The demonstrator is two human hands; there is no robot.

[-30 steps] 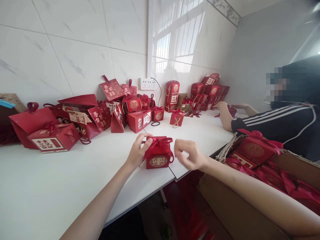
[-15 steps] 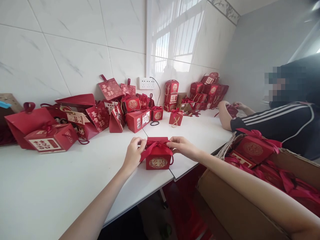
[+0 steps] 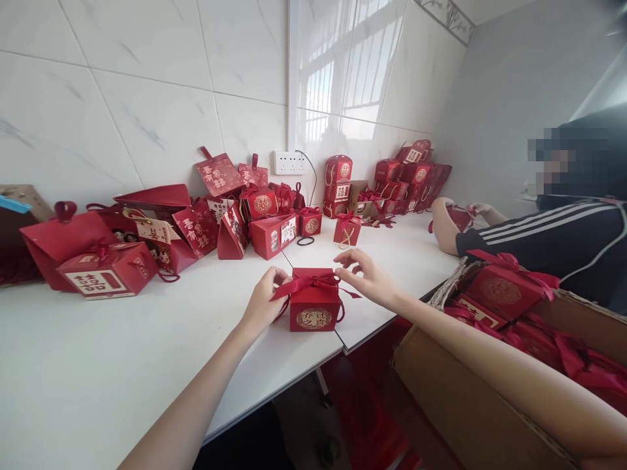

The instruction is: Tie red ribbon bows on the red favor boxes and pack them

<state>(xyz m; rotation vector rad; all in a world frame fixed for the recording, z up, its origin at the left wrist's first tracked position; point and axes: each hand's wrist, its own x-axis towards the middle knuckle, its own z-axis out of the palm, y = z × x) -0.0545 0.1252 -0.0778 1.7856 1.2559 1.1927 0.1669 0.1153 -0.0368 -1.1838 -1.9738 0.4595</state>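
A small red gift box [image 3: 315, 303] with gold lettering stands upright on the white table, a red ribbon bow [image 3: 313, 282] tied across its top. My left hand [image 3: 263, 301] is at the box's upper left corner, thumb and fingers closed at the left part of the ribbon; one ribbon tail hangs over them. Just off the upper right of the box is my right hand [image 3: 365, 277], its fingers loosely bent, apart and holding nothing. The right ribbon tail sticks out freely below it. Dark red cord handles show at both sides of the box.
Several red gift boxes [image 3: 274, 235] line the tiled wall, with stacked ones [image 3: 337, 186] farther right. A cardboard carton [image 3: 455, 391] full of ribboned boxes stands by my right forearm. Beyond it, a co-worker [image 3: 533, 225] in a striped dark sleeve handles a red item.
My right hand has let go of the ribbon and lifted up and to the right. The right ribbon tail now sticks out sideways. My left hand stays at the bow's left side.
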